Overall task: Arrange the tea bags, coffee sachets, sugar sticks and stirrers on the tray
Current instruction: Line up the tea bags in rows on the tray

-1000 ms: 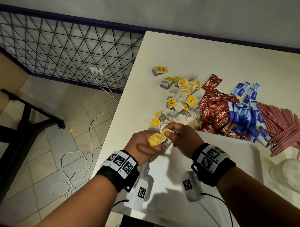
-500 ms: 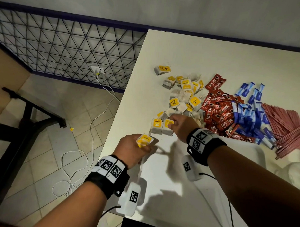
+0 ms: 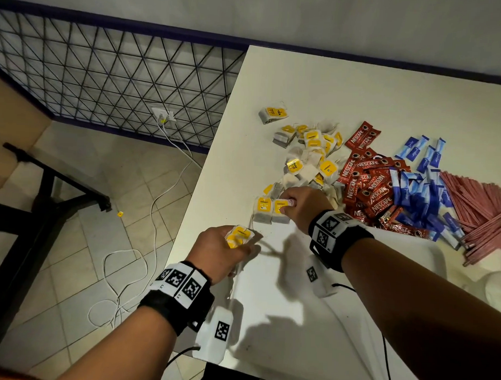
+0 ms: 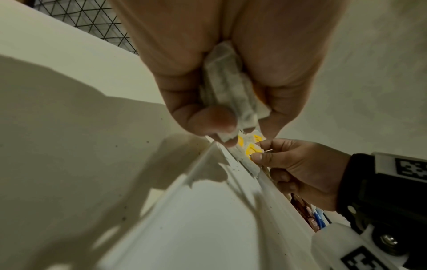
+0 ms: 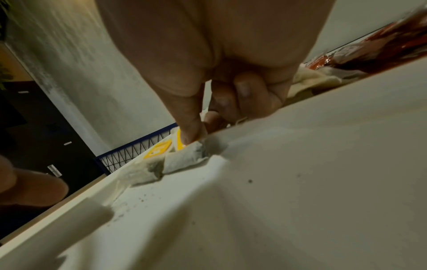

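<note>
Two yellow-tagged paper tea bags (image 3: 270, 210) sit at the white plastic tray's (image 3: 296, 319) far edge, right hand (image 3: 304, 204) pinching one, left hand (image 3: 223, 250) gripping more; the rest wait beyond.

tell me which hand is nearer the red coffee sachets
Right. The right hand sits beside the coffee sachets, pinching a tea bag. The left hand is farther back, holding tea bags.

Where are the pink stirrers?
In the head view, the pile of thin pink stirrers lies on the white table's far right, beside the blue sugar sticks.
</note>
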The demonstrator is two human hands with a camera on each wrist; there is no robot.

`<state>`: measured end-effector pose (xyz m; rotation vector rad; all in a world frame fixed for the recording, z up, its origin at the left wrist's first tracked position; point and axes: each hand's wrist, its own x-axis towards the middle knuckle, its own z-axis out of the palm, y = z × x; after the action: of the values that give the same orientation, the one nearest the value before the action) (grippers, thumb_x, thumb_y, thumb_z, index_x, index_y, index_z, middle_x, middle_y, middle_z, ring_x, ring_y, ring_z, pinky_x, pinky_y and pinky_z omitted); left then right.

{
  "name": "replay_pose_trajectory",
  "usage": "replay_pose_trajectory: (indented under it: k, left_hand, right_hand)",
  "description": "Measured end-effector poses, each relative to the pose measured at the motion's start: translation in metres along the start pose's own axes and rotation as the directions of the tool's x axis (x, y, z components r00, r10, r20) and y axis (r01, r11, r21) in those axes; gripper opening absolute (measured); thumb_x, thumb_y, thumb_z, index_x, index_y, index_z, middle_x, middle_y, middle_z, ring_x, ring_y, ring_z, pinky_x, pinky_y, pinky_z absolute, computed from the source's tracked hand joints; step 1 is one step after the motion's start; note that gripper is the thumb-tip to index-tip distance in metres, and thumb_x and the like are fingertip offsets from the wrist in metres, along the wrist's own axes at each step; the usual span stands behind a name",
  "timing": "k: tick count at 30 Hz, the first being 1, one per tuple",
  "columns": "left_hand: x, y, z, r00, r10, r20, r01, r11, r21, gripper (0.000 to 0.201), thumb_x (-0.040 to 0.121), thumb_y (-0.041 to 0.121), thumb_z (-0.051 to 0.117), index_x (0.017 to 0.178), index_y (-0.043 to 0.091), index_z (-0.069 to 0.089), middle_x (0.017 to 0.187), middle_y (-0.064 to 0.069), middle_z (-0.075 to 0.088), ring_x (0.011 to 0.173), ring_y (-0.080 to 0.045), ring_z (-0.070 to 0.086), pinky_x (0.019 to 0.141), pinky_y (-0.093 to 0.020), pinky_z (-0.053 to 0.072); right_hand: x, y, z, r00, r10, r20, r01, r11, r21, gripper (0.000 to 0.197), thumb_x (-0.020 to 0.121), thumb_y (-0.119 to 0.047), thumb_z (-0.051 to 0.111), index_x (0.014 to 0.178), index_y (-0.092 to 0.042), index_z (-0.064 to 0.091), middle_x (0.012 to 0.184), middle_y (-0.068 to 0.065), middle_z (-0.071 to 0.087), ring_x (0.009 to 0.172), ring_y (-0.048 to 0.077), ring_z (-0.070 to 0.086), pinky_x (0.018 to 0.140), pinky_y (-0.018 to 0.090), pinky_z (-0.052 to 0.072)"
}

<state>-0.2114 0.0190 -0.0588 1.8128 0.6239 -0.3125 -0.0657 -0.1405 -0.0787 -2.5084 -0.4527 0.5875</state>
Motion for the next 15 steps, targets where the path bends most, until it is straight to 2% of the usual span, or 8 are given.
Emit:
replay_pose_trajectory:
  k: [9,15]
  left_hand:
    - [0.0002,0.0,-0.0001,1.0,0.004,-0.003,-0.004,1.0,-0.004,0.015,0.078,0.018,0.076,0.092,0.024,0.074,0.049,0.012,0.06,0.04,-0.006,0.05,0.046,-0.022,0.045]
    - [0.0018,0.0013,0.0026,1.0,-0.001,0.002,0.001,1.0,-0.022,0.011,0.079,0.018,0.076,0.089,0.022,0.073,0.049,0.011,0.059,0.04,-0.006,0.05,0.045,-0.022,0.045]
  right_hand:
    - [0.0013,0.0025,0.0042,0.998,-0.033,-0.046,0.032,0.999,-0.029,0.022,0.079,-0.019,0.073,0.101,-0.016,0.072,0.099,0.009,0.067,0.092,0.023,0.061,0.074,0.021,0.038]
    - [0.0003,0.0048,0.0051,0.998,-0.025,-0.059,0.024,1.0,-0.009,0.021,0.08,-0.021,0.073,0.101,-0.016,0.072,0.096,0.007,0.063,0.09,0.022,0.06,0.078,0.026,0.045]
